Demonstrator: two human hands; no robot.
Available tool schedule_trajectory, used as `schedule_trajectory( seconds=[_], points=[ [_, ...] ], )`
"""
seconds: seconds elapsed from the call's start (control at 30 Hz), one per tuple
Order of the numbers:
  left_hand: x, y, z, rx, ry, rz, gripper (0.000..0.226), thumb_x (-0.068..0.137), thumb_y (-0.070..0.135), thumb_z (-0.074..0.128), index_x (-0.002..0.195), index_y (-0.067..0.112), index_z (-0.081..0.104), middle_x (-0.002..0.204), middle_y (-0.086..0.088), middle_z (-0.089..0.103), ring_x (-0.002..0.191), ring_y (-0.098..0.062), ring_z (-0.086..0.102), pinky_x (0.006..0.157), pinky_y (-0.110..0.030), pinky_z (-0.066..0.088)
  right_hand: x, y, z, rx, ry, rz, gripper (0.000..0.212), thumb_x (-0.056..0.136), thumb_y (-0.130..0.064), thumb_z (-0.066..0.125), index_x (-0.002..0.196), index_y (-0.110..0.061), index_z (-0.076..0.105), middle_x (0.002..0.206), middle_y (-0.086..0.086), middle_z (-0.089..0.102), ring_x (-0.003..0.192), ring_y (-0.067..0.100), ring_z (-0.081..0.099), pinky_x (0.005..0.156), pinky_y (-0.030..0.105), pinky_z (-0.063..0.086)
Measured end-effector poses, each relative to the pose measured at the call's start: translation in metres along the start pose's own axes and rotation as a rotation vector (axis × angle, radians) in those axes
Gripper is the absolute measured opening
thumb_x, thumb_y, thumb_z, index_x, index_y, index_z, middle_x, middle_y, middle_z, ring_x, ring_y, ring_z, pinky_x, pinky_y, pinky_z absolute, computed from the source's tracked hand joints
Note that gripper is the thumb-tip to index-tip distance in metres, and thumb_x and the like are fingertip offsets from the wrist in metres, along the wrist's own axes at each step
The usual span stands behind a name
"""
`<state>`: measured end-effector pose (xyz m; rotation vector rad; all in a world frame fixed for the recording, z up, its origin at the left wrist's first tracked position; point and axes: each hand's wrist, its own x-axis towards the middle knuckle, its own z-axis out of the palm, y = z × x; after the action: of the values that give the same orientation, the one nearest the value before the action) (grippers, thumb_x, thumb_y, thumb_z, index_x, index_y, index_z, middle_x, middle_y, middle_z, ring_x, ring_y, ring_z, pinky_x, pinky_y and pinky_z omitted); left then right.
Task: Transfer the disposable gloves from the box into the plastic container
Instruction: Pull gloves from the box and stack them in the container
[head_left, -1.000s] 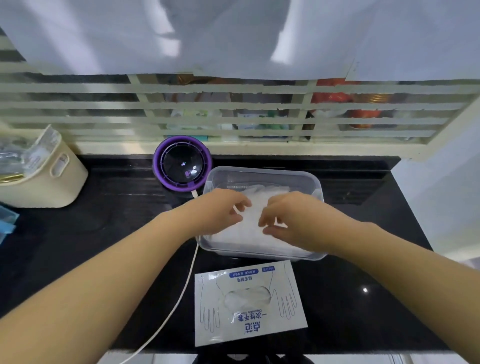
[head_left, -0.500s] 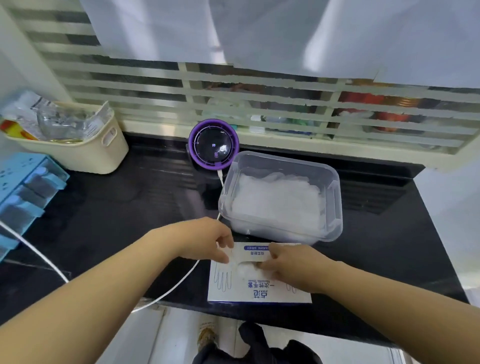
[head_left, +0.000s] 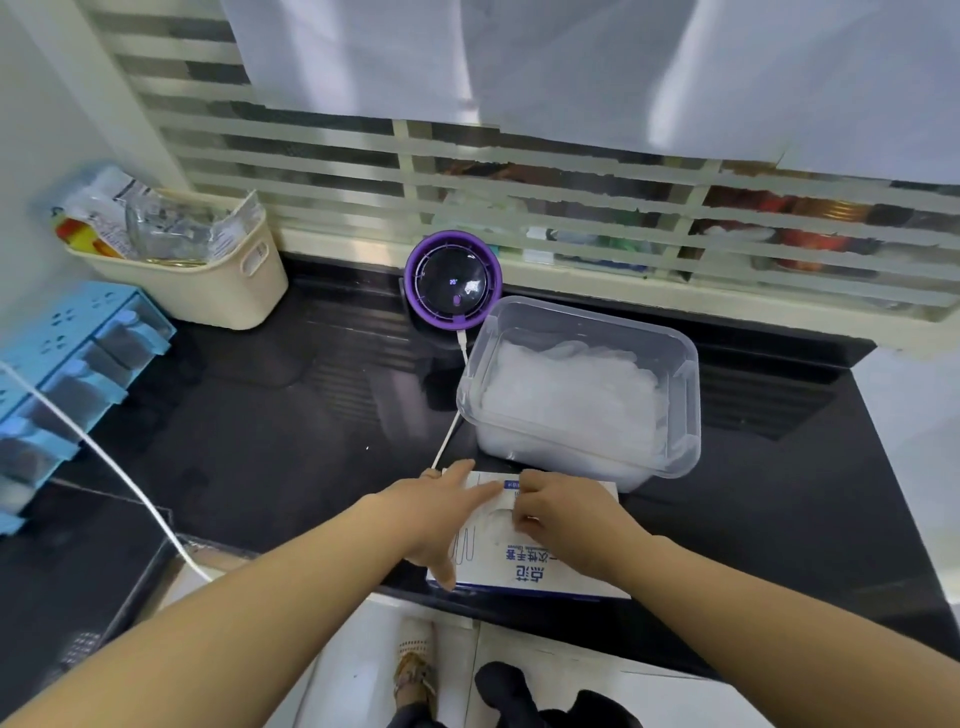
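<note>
Evidently the left hand (head_left: 436, 514) lies flat on the box (head_left: 545, 574), fingers straight, likely pinning it against lifting. The right hand (head_left: 563, 512) curls its fingers at the box's slot; whether they pinch a glove, I cannot tell. Just behind the box sits the container (head_left: 684, 364), close for short carries, with gloves (head_left: 571, 400) heaped inside.

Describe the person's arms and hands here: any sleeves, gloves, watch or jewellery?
The left arm and right arm are bare right to the frame's edge, with no sleeves in view. The left hand and right hand wear no gloves. No rings, watch or bracelets show.
</note>
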<state>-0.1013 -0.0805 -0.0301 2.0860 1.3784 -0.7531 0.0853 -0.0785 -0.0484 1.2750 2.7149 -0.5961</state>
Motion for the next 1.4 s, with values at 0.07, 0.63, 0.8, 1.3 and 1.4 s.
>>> schedule_trajectory(
  seconds=[0.07,0.63,0.8,1.3,1.4],
  points=[
    [0.000,0.002,0.000,0.006,0.007,0.004,0.114,0.072,0.032,0.083,0.152,0.036,0.002,0.160,0.001,-0.003,0.142,-0.032,0.020,0.107,-0.046,0.038,0.001,-0.013,-0.008,0.079,0.077,-0.007,0.023,0.098,-0.025,0.044,0.100,-0.016,0.065,0.102,-0.003,0.054,0.085,0.015,0.050,0.067,0.028,0.036],
    [0.000,-0.001,0.001,-0.003,0.047,0.009,0.121,0.070,0.035,0.083,0.152,0.037,-0.006,0.161,0.003,-0.004,0.144,-0.029,0.020,0.109,-0.045,0.037,0.003,0.005,0.008,-0.124,-0.050,0.046,0.025,0.097,-0.029,0.044,0.104,-0.019,0.065,0.110,-0.002,0.054,0.093,0.022,0.057,0.072,0.032,0.043],
    [0.002,0.000,0.002,0.005,0.045,0.004,0.117,0.070,0.035,0.084,0.152,0.036,0.000,0.160,0.002,0.001,0.142,-0.030,0.024,0.108,-0.044,0.039,0.010,-0.011,0.000,0.033,0.100,-0.031,0.019,0.097,-0.024,0.045,0.098,-0.018,0.063,0.101,-0.003,0.055,0.085,0.020,0.055,0.072,0.036,0.046],
    [0.011,0.007,0.001,0.135,0.049,0.044,0.120,0.069,0.045,0.082,0.152,0.034,-0.004,0.156,-0.004,0.012,0.135,-0.030,0.033,0.104,-0.048,0.041,-0.022,0.008,-0.020,0.356,0.219,0.129,0.007,0.094,-0.026,0.056,0.090,-0.023,0.061,0.092,-0.011,0.051,0.080,0.004,0.050,0.076,0.023,0.045],
    [0.011,0.007,0.002,0.123,0.045,0.044,0.120,0.068,0.044,0.082,0.151,0.035,-0.004,0.156,-0.003,0.011,0.135,-0.030,0.034,0.103,-0.048,0.042,-0.023,0.006,-0.020,0.298,0.144,0.146,0.024,0.089,-0.040,0.060,0.110,-0.029,0.059,0.104,-0.018,0.050,0.088,0.000,0.048,0.082,0.022,0.044]
  ],
)
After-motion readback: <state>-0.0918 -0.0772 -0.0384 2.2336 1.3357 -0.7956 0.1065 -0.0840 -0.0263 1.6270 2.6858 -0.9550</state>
